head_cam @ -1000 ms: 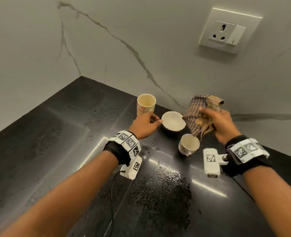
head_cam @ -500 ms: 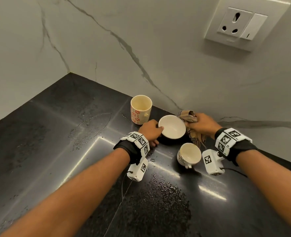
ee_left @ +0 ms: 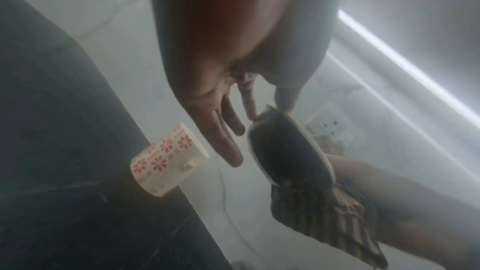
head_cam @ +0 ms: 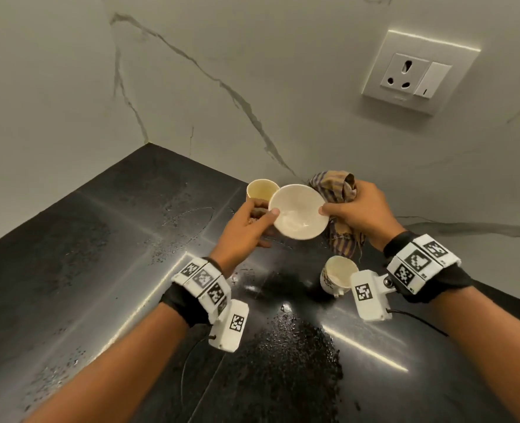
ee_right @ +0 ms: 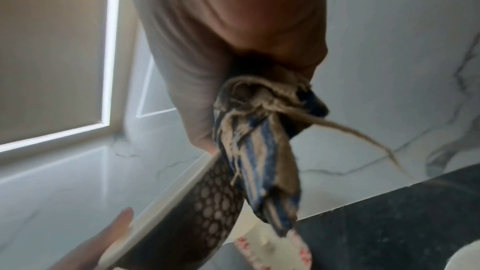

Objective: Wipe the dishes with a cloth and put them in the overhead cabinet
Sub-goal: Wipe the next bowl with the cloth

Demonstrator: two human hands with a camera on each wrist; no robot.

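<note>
Two thumbs on bowl (head_cam: 298, 211) rim: left hand (head_cam: 243, 230) pinches near-left edge, right hand (head_cam: 361, 213) clamps opposite edge plus bunched cloth (head_cam: 336, 187); bowl lifted above counter (head_cam: 106, 270); flowered cup (head_cam: 261, 189) behind bowl, second cup (head_cam: 337, 275) below it

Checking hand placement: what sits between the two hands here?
The bowl, in the head view: left hand holds one rim side, right hand, also gripping the cloth, the other.

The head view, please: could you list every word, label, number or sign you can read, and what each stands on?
No readable words or numbers.
Wrist bands: square black-and-white marker codes, no letters.
Socket plate: small mark on the switch, too small to read.
Front cup: dark print, too blurred to read.
</note>
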